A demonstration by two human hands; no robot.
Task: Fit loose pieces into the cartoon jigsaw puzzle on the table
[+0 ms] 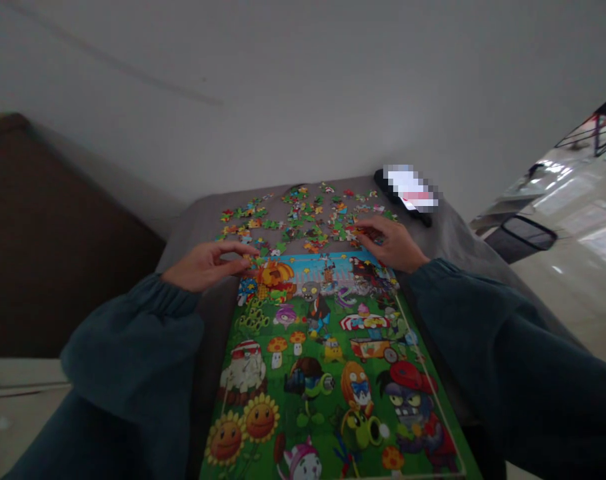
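Observation:
A jigsaw puzzle board (303,360) with a printed cartoon scene of plants and zombies lies lengthwise before me on a grey cloth surface. My left hand (210,265) is at its far left corner, thumb and index finger slightly apart beside the pumpkin picture. No piece shows clearly between those fingertips. Loose puzzle pieces (297,213) are spread beyond the board's far edge. My right hand (390,243) hovers at the right side of this spread, fingers parted and bent down towards the nearest pieces. Whether its fingertips touch a piece is hard to make out.
A phone (410,190) with a lit, blurred screen lies at the back right of the cloth-covered surface (203,217). Behind it rises a pale wall (303,100). A dark brown panel (57,253) stands at left, and a shiny tiled floor (577,267) shows at right.

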